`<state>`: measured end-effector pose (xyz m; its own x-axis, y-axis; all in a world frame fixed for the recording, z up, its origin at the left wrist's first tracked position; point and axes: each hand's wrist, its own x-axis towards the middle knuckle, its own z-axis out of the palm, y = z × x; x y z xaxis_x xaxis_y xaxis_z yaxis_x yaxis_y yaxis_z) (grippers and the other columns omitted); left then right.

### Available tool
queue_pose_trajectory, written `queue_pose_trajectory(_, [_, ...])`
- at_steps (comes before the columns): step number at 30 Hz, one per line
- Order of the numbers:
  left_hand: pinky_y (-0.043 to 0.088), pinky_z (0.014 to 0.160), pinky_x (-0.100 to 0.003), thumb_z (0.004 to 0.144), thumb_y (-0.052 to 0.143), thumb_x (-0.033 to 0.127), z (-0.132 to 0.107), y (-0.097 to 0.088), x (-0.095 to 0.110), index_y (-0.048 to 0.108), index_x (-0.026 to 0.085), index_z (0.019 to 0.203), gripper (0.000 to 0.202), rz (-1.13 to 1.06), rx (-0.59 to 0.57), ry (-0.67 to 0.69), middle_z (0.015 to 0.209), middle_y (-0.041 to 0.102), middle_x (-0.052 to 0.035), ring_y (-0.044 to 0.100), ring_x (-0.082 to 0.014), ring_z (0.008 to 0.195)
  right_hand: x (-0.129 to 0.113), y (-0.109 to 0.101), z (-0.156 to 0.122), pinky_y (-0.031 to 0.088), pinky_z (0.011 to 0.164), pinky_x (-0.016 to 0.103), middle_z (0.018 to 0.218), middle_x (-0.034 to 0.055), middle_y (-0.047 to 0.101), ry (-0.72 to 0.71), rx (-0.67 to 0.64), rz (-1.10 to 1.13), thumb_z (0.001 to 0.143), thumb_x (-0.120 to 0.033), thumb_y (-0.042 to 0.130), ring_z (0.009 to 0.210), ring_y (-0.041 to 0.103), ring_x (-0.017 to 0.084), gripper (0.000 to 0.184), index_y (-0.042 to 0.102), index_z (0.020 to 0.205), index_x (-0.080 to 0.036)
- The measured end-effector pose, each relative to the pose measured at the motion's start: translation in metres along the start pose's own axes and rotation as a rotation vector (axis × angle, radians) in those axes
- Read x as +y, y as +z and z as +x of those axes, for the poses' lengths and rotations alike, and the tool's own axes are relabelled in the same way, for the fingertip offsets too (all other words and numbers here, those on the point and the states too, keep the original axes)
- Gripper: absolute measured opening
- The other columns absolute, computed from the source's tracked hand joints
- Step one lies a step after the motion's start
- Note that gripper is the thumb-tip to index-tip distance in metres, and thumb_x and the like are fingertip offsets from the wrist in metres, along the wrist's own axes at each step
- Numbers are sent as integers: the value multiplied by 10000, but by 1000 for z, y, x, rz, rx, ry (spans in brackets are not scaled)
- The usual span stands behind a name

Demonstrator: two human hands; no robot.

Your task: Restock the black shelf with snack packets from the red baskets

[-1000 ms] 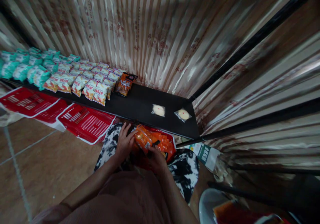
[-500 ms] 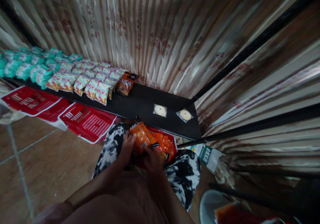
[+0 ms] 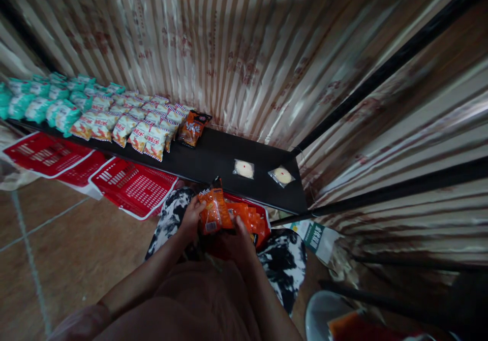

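Note:
An orange snack bag (image 3: pixel 214 213) is held between my hands above my lap, its dark top edge pointing up. My left hand (image 3: pixel 192 218) grips its left side, thumb on the front. At the bag's lower right, my right hand (image 3: pixel 241 238) is closed on the edge, with its fingers largely hidden. More orange packets (image 3: pixel 249 219) lie in a red basket (image 3: pixel 268 223) between my knees, just beyond the right hand. A similar orange and black bag (image 3: pixel 192 128) stands on the black shelf (image 3: pixel 217 150), at the end of the white packets.
White snack packets (image 3: pixel 139 135) and teal packets (image 3: pixel 36 104) fill the shelf's left part. Two flat clear-wrapped round items (image 3: pixel 244 168) lie toward its right end. Red baskets (image 3: pixel 143 191) sit below. Dark poles (image 3: pixel 354 94) slant across the right, before a striped curtain (image 3: pixel 229 36).
The orange bag has turned more upright and its front faces me more fully. My right hand has shifted slightly right along its edge. The shelf items stay put.

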<state>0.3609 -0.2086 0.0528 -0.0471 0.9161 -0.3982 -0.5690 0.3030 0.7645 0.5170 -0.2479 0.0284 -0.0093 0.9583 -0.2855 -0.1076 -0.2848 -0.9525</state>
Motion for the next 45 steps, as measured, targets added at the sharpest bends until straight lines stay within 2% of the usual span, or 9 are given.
queue_pose_trajectory(3, [493, 788, -321, 624, 676, 347, -2, -1, -1, 538, 171, 1049, 481, 18, -28, -15, 1077, 634, -84, 623, -219, 929, -12, -4, 2, 384, 986, 382, 1087, 38, 645, -3, -26, 49, 428, -99, 770, 1173, 480, 260, 571, 631, 960, -252])
queue_pose_trajectory(5, [494, 794, -327, 634, 667, 347, -3, -1, -2, 536, 176, 1063, 480, 18, -32, -24, 1096, 630, -85, 621, -223, 944, -21, -4, 4, 362, 1007, 359, 1114, 41, 636, 43, -64, 94, 415, -122, 790, 1209, 450, 256, 545, 655, 927, -249])
queue_pose_trajectory(8, [489, 813, -322, 652, 659, 344, -4, 0, -1, 525, 176, 1094, 492, 10, -20, -17, 1090, 632, -80, 621, -214, 948, -31, 3, 5, 422, 939, 389, 1028, 51, 669, 133, -116, 180, 586, -319, 730, 1107, 545, 259, 359, 662, 931, -248])
queue_pose_trajectory(11, [493, 794, -320, 667, 661, 379, -6, 3, 3, 523, 159, 1118, 521, 49, -38, -3, 1045, 649, -88, 631, -217, 914, -34, 14, 3, 482, 830, 397, 970, 41, 686, 185, -153, 273, 658, -402, 677, 930, 637, 250, 396, 625, 1022, -254])
queue_pose_trajectory(19, [491, 805, -299, 595, 737, 433, -5, 4, -9, 501, 168, 1147, 656, 72, -33, 15, 1144, 609, -124, 611, -225, 982, -29, 20, 1, 492, 794, 357, 994, 21, 679, 197, -39, 343, 580, -371, 749, 902, 641, 235, 436, 630, 988, -272])
queue_pose_trajectory(26, [512, 697, -292, 635, 688, 480, 1, 1, -23, 545, 164, 1086, 568, 92, 65, 55, 907, 677, -73, 651, -197, 793, -33, 21, -3, 468, 881, 361, 1081, 18, 656, 144, 25, 268, 648, -343, 694, 1024, 598, 230, 362, 639, 1002, -290])
queue_pose_trajectory(34, [498, 725, -280, 709, 660, 338, 10, 3, -27, 479, 186, 1165, 514, 199, 179, 90, 996, 643, -81, 632, -174, 837, -31, 26, -3, 478, 875, 342, 1119, 14, 648, 137, 122, 295, 653, -337, 687, 1043, 589, 230, 458, 614, 1099, -269])
queue_pose_trajectory(40, [471, 672, -253, 642, 680, 304, 13, 1, -25, 556, 153, 949, 364, 398, 280, 270, 902, 603, -55, 572, -120, 700, -24, 27, -1, 495, 834, 341, 1083, 2, 667, 95, 106, 373, 651, -328, 698, 947, 633, 208, 579, 535, 1204, -275])
queue_pose_trajectory(45, [439, 634, -240, 684, 591, 277, 10, 1, -20, 598, 172, 814, 167, 558, 255, 418, 749, 541, 1, 501, -106, 619, -30, 32, -5, 508, 814, 321, 1075, -11, 669, 85, 167, 263, 638, -323, 707, 957, 628, 205, 586, 544, 1199, -282])
